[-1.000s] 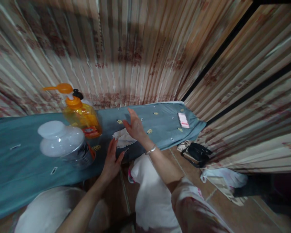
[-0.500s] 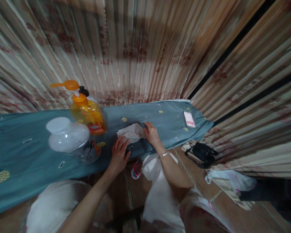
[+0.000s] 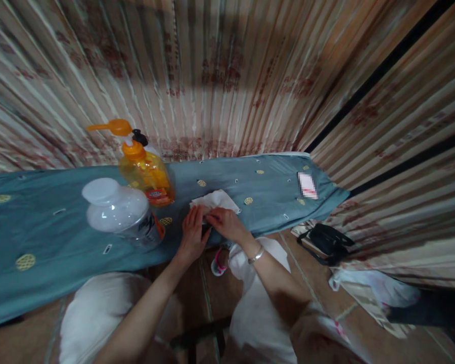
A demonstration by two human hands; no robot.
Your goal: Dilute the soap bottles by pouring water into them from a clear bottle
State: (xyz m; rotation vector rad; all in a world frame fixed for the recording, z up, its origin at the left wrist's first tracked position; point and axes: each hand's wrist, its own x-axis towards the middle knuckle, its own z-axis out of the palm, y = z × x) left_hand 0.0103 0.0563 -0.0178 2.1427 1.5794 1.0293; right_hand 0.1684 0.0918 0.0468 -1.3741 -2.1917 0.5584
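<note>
A white cloth (image 3: 222, 199) lies crumpled on the blue-green table cover. My left hand (image 3: 192, 232) rests at its near left edge, fingers stretched out over the fabric and thumb apart. Right beside it, my right hand (image 3: 226, 223) has its fingertips pinched together on the cloth's near edge, close to the left fingers. The fingertips partly cover the cloth where they meet it. To the left of my hands stand an orange pump bottle (image 3: 147, 174) and a large whitish bottle with a white cap (image 3: 117, 212).
The long table cover (image 3: 72, 237) has pineapple prints. A small white-and-pink card (image 3: 308, 185) lies near its right end. A black-topped bottle (image 3: 139, 137) is mostly hidden behind the pump bottle. A pleated curtain (image 3: 220, 76) hangs behind. On the floor sits a black bag (image 3: 328, 242).
My right hand has moved left and nearer, from the cloth's right end to its near edge beside my left hand. The whole view has shifted slightly.
</note>
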